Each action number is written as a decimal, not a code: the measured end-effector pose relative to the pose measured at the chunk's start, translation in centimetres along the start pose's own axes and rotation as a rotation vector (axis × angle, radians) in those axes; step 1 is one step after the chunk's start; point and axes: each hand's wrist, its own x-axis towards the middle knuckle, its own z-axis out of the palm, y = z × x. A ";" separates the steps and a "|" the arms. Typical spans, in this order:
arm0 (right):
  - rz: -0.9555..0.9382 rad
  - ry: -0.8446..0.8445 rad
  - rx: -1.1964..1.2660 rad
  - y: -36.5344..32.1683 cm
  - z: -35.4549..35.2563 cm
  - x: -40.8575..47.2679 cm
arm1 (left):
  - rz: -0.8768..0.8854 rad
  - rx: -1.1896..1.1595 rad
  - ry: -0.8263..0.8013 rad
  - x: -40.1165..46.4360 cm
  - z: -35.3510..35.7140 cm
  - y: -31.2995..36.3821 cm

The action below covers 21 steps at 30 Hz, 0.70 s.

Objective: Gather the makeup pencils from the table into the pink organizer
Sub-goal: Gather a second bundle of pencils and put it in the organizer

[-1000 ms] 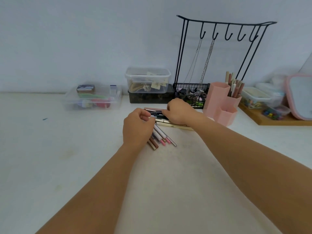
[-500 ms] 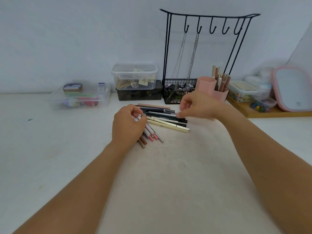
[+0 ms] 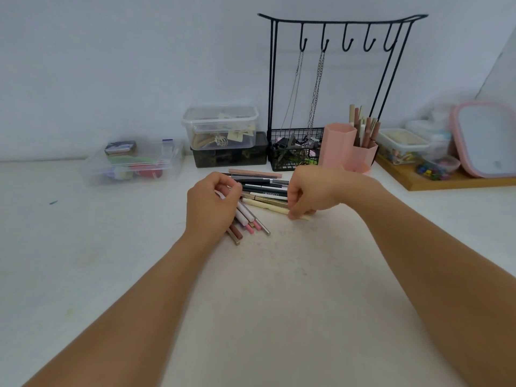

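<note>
A pile of makeup pencils (image 3: pixel 262 188) lies on the white table (image 3: pixel 279 275) between my hands, black, green, cream and brown ones side by side. My left hand (image 3: pixel 212 208) grips a bundle of several pencils (image 3: pixel 247 222) whose white, pink and brown ends stick out below it. My right hand (image 3: pixel 310 191) pinches the right end of a cream pencil (image 3: pixel 265 205) at the pile's front edge. The pink organizer (image 3: pixel 346 148) stands just behind my right hand, with several pencils upright in its right cup.
A black wire jewelry stand (image 3: pixel 329 88) with chains rises behind the pile. Clear plastic boxes (image 3: pixel 220 129) sit at the back left and centre. A wooden tray (image 3: pixel 446 180) with small containers and a pink-framed mirror (image 3: pixel 485 138) stand at the right.
My right hand came down from above the pile's right end onto the cream pencil at the front. My left hand stayed curled around its bundle.
</note>
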 end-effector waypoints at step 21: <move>-0.208 0.310 0.836 -5.3 3.0 0.4 | 0.018 -0.367 -0.061 -0.4 0.2 1.5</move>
